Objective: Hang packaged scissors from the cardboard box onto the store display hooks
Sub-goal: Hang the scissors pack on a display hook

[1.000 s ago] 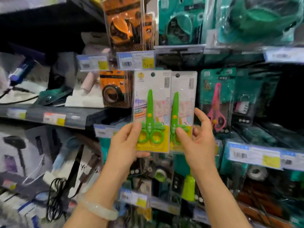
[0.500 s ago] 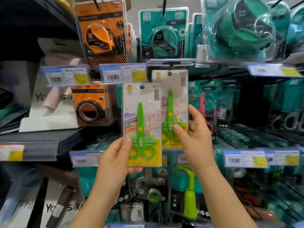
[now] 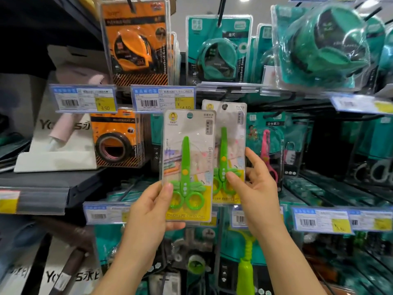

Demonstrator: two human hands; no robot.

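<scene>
I hold two blister packs of green scissors upright in front of the hook display. My left hand (image 3: 152, 209) grips the nearer pack (image 3: 187, 167) by its lower left corner. The farther pack (image 3: 228, 150) is pinched at its lower right edge by my right hand (image 3: 255, 192), and it stands slightly higher and behind the first. Each pack has a round hanging hole at the top. A black display hook (image 3: 228, 90) juts out just above the farther pack. The cardboard box is out of view.
Orange tape measure packs (image 3: 136, 43) and teal ones (image 3: 219, 52) hang on hooks above. Price tags (image 3: 163, 99) line the rails. Pink scissors (image 3: 268, 154) hang to the right. A shelf (image 3: 42, 184) with a white bag sticks out on the left.
The view has tilted up and come closer to the display. Both packs have risen toward the hook row, and the left pack now stands lower and in front of the right one.
</scene>
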